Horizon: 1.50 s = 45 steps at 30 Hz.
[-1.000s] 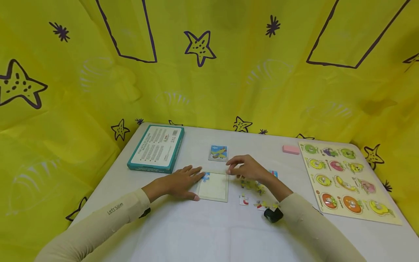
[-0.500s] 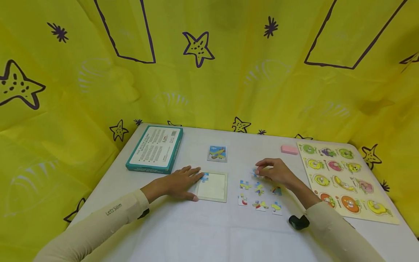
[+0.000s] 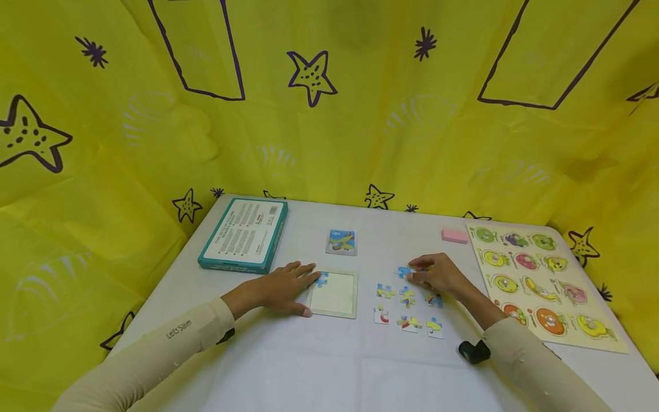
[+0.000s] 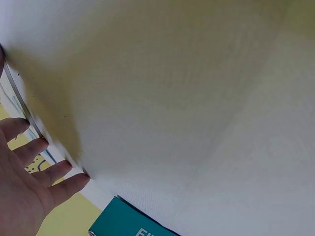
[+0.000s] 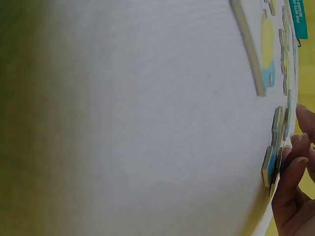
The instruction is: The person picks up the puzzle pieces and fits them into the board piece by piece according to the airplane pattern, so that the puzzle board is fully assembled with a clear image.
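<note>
My left hand (image 3: 280,288) lies spread along the left side of a small square puzzle tray (image 3: 355,292), its fingertips by the upper left corner and its thumb by the lower left. One blue puzzle piece (image 3: 322,279) sits in the tray's upper left corner. My right hand (image 3: 440,273) pinches another blue puzzle piece (image 3: 404,272) between thumb and fingers, at or just above the table. Below it lie several loose pieces with yellow, red and blue print, such as a white-and-red piece (image 3: 381,315). The right wrist view shows the fingers (image 5: 290,177) beside piece edges.
An airplane picture card (image 3: 342,242) lies beyond the tray. A teal box (image 3: 244,234) stands at the left. A pink block (image 3: 455,235) and a fruit puzzle board (image 3: 546,286) are at the right. Yellow curtain (image 3: 329,143) surrounds the white table.
My right hand has moved from the tray's upper right corner rightward to the blue piece, uncovering the loose pieces. It shifted slightly in the last half second. My left hand has stayed put.
</note>
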Available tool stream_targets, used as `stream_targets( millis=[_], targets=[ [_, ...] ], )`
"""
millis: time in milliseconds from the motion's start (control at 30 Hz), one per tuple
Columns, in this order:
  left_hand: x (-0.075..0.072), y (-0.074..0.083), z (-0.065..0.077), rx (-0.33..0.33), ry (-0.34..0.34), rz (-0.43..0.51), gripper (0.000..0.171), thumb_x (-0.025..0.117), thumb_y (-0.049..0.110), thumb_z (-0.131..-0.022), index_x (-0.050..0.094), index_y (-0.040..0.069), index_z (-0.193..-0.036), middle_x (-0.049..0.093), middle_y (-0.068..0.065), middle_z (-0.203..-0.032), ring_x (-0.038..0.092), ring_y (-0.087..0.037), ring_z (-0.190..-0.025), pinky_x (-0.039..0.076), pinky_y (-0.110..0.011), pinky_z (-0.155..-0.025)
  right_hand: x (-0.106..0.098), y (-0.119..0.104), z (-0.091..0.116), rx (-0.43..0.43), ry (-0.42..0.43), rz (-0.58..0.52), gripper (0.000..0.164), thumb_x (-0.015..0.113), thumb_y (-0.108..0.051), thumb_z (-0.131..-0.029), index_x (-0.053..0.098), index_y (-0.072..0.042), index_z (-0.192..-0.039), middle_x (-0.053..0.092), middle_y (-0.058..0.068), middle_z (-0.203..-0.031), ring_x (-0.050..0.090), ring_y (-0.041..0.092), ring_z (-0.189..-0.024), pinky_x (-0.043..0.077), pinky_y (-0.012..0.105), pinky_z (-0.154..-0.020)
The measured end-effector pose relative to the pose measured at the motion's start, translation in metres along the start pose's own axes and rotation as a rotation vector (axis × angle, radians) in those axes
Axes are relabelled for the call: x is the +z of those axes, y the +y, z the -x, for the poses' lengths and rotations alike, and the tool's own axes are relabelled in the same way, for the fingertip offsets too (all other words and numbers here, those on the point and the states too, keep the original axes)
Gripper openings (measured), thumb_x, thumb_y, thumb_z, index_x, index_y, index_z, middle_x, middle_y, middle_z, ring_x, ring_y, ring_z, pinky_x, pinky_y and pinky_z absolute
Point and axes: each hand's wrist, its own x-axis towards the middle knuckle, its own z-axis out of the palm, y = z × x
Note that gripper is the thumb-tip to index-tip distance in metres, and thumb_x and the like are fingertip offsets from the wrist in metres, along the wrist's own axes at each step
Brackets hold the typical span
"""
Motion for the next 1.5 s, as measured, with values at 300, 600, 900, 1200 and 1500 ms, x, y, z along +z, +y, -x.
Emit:
stream_targets(
  millis=[300, 600, 900, 1200, 1500],
  targets=[
    [-0.002, 0.003, 0.001, -0.016, -0.011, 0.000, 0.093, 0.062, 0.066, -0.088, 0.024, 0.024, -0.161, 0.020, -0.001, -0.169, 0.019, -0.039, -0.154, 0.027, -0.061, -0.119, 0.003, -0.004, 0.001, 0.044, 0.023, 0.033, 0.043, 0.080, -0.021, -0.087, 0.069, 0.000, -0.123, 0.060, 0.013, -0.105, 0.058, 0.017, -0.072, 0.047, 0.025, -0.060],
    [-0.005, 0.006, 0.004, -0.018, -0.015, -0.003, 0.092, 0.063, 0.065, -0.089, 0.024, 0.024, -0.161, 0.020, -0.001, -0.169, 0.019, -0.039, -0.154, 0.026, -0.061, -0.119, 0.006, -0.003, 0.000, -0.004, 0.063, 0.152, 0.041, 0.082, -0.025, -0.084, 0.072, -0.003, -0.117, 0.064, 0.012, -0.104, 0.057, 0.023, -0.089, 0.047, 0.030, -0.071],
    [-0.006, 0.005, 0.003, -0.013, -0.013, -0.001, 0.092, 0.062, 0.065, -0.089, 0.024, 0.023, -0.161, 0.020, -0.001, -0.169, 0.018, -0.039, -0.154, 0.026, -0.061, -0.119, 0.005, -0.007, 0.001, -0.020, 0.060, 0.213, 0.034, 0.082, -0.026, -0.085, 0.071, -0.004, -0.109, 0.064, 0.013, -0.103, 0.057, 0.025, -0.091, 0.047, 0.032, -0.074],
    [-0.005, 0.004, 0.002, -0.020, -0.011, 0.004, 0.092, 0.063, 0.065, -0.089, 0.024, 0.023, -0.161, 0.019, -0.001, -0.169, 0.018, -0.038, -0.154, 0.026, -0.061, -0.119, 0.006, -0.009, 0.000, -0.078, 0.043, 0.184, 0.030, 0.081, -0.018, -0.086, 0.062, -0.001, -0.104, 0.064, 0.012, -0.098, 0.058, 0.021, -0.081, 0.048, 0.031, -0.070],
    [-0.003, 0.004, 0.002, -0.008, -0.010, 0.007, 0.092, 0.061, 0.066, -0.089, 0.025, 0.021, -0.161, 0.021, -0.004, -0.168, 0.019, -0.040, -0.154, 0.027, -0.062, -0.118, 0.011, -0.007, 0.004, -0.123, -0.015, 0.065, 0.023, 0.069, -0.010, -0.094, 0.061, -0.001, -0.113, 0.060, 0.013, -0.099, 0.057, 0.015, -0.060, 0.047, 0.026, -0.054]
  ],
)
